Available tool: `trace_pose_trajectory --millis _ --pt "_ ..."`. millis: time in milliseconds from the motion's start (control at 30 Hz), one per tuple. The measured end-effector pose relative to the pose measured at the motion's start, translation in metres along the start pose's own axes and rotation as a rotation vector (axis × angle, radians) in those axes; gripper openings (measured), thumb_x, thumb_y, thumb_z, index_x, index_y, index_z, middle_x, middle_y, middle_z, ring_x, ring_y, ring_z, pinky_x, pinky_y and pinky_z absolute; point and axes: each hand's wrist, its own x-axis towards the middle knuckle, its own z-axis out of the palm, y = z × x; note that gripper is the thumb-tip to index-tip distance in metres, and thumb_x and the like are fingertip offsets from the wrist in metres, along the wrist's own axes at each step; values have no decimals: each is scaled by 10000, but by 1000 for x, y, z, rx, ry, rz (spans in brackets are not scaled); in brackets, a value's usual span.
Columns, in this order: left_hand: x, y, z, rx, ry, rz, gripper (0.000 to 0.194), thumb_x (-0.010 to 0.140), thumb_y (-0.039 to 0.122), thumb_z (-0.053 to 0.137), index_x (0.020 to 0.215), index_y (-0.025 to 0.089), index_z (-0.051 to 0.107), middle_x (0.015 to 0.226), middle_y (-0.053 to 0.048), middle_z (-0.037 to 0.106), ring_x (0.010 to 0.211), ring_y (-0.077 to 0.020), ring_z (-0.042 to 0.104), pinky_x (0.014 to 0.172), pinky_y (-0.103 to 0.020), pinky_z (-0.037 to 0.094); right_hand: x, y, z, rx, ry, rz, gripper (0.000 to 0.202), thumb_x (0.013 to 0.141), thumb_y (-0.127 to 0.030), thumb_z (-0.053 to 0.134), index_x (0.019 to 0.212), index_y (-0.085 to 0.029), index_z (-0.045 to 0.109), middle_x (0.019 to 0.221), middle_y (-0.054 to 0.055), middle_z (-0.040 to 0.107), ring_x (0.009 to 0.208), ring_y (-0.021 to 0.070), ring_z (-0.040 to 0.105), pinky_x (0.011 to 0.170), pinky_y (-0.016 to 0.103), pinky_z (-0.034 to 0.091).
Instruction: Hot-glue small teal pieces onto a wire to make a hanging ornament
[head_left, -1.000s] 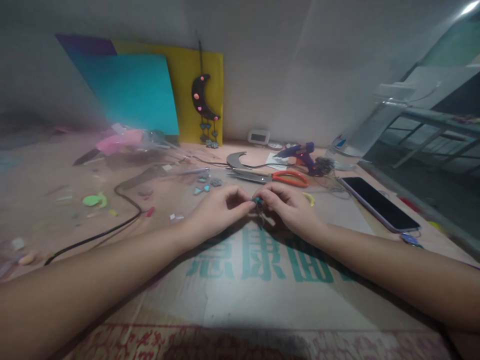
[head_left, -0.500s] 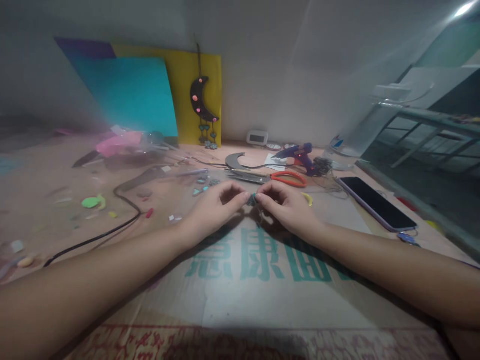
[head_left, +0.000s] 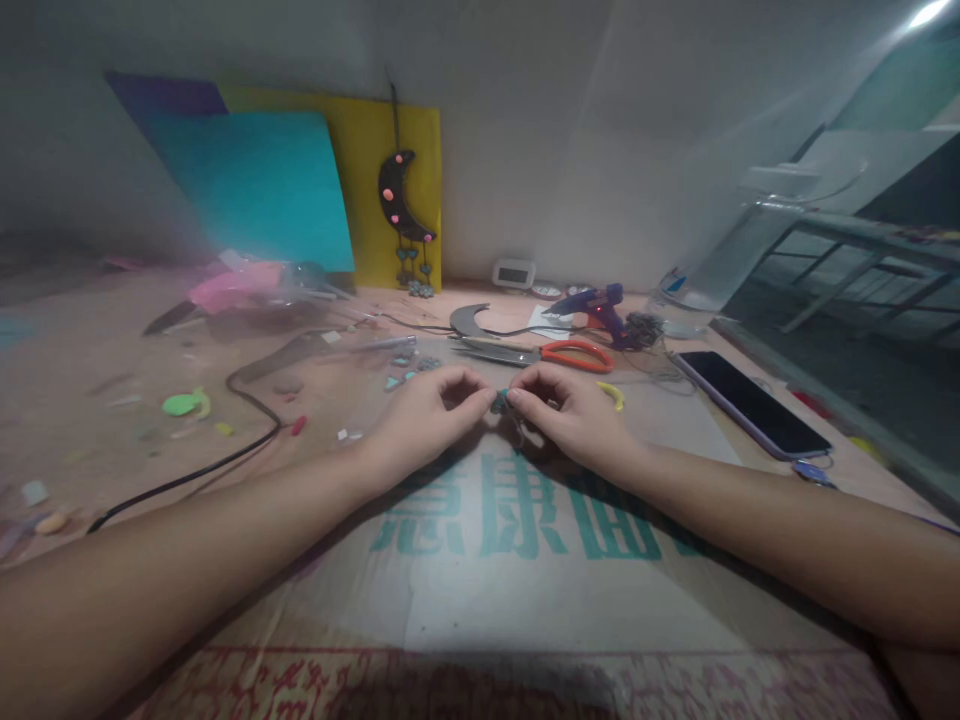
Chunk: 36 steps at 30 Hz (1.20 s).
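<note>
My left hand [head_left: 442, 410] and my right hand [head_left: 566, 405] meet above the printed board [head_left: 487, 590], fingertips pinched on a small teal piece [head_left: 499, 402] between them. A thin string hangs from it below my right fingertips. Just beyond my hands lie scissors with orange handles [head_left: 577, 356] and a grey crescent [head_left: 469, 320]. Small teal hearts and grey pieces [head_left: 405, 375] rest past my left hand. A yellow curved piece [head_left: 613, 396] shows behind my right hand.
At the back stand a yellow board with a dark moon ornament [head_left: 397, 200], a white timer [head_left: 514, 272] and a purple glue gun [head_left: 600, 308]. A phone [head_left: 750, 400] and clear bottle [head_left: 697, 270] are right. A black cable [head_left: 202, 465] crosses the left.
The view has shifted slightly. Both hands remain together on the teal piece, which sits a little differently between the fingertips.
</note>
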Motion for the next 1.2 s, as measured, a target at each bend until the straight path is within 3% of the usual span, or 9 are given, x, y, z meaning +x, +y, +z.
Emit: trace_pose_trajectory --millis 500,733,933,1100,1200 --pt "1 -1 1 -39 -14 26 230 900 338 526 846 189 693 798 -7 704 747 -163 622 705 -253 472 -1 0 1 56 -8 18 159 877 -318 555 801 -179 575 623 -31 564 530 96 494 518 228 380" --pt "3 -6 1 -157 -59 15 222 893 368 552 936 194 683 864 -16 715 783 -158 641 680 -233 474 -2 0 1 141 -12 50 170 876 -337 557 806 -182 556 578 -45 536 512 97 495 510 228 378" --pt "3 -7 2 -218 -56 -30 236 879 398 569 861 179 654 785 -21 696 716 -149 616 648 -240 470 -2 0 0 162 -6 58 197 877 -365 557 809 -181 546 576 -44 535 508 96 493 503 226 384" --pt "5 -11 4 -323 -23 -35 305 903 440 530 921 170 671 811 -32 664 772 -160 628 707 -253 485 -2 2 2 203 -12 65 221 872 -394 563 803 -186 536 579 -42 534 496 97 487 491 229 379" --pt "6 -10 3 -378 78 -78 335 920 435 490 998 156 658 851 -48 655 790 -166 632 732 -274 493 -2 2 3 209 -12 80 217 867 -391 566 800 -187 533 585 -43 534 494 96 480 485 227 373"
